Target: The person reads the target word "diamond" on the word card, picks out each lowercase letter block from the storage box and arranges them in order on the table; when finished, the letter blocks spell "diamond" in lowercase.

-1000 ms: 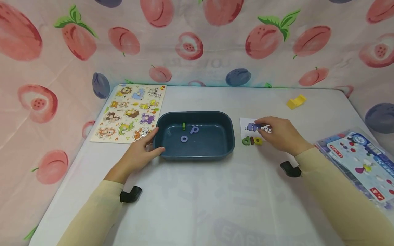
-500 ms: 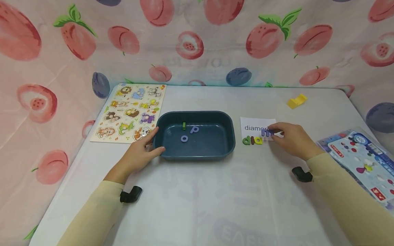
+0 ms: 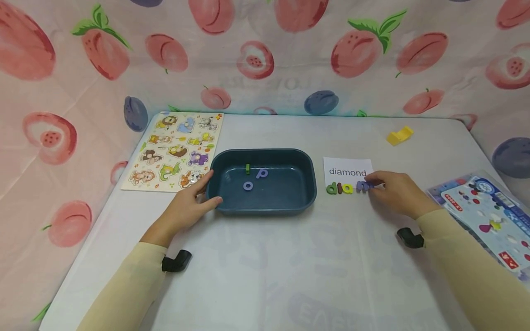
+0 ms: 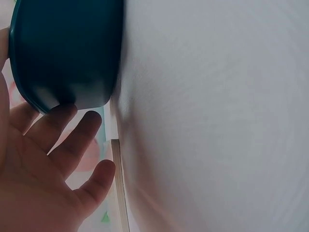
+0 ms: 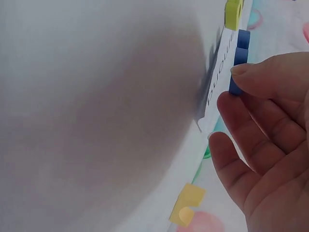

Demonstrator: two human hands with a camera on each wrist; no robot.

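Note:
My left hand [image 3: 188,207] holds the left end of a dark blue plastic tub [image 3: 265,212], thumb over the rim; in the left wrist view other fingers [image 4: 77,145] lie loosely against or near its outer wall. Inside the tub are a green letter [image 3: 247,169], a purple "p" [image 3: 262,174] and a purple "o" [image 3: 247,186]. On the right, my right hand [image 3: 397,193] pinches a purple-blue letter "m" [image 3: 363,185] at the lower edge of a white card [image 3: 348,164] printed "diamond". Left of it sit a green "d" [image 3: 331,188], brown "i" [image 3: 339,188] and yellow "a" [image 3: 348,188].
An animal puzzle board [image 3: 174,154] lies behind and left of the tub. At the back right is a yellow block [image 3: 400,136]. A plastic-wrapped printed packet [image 3: 484,216] lies at the right edge, beneath the right forearm. Peach-print cloth [image 3: 281,55] hangs behind the table.
My right hand has carried the "m" from over the card's word rightward, then down toward the card's lower edge beside the "a", uncovering the printed word. My left hand keeps its place on the tub.

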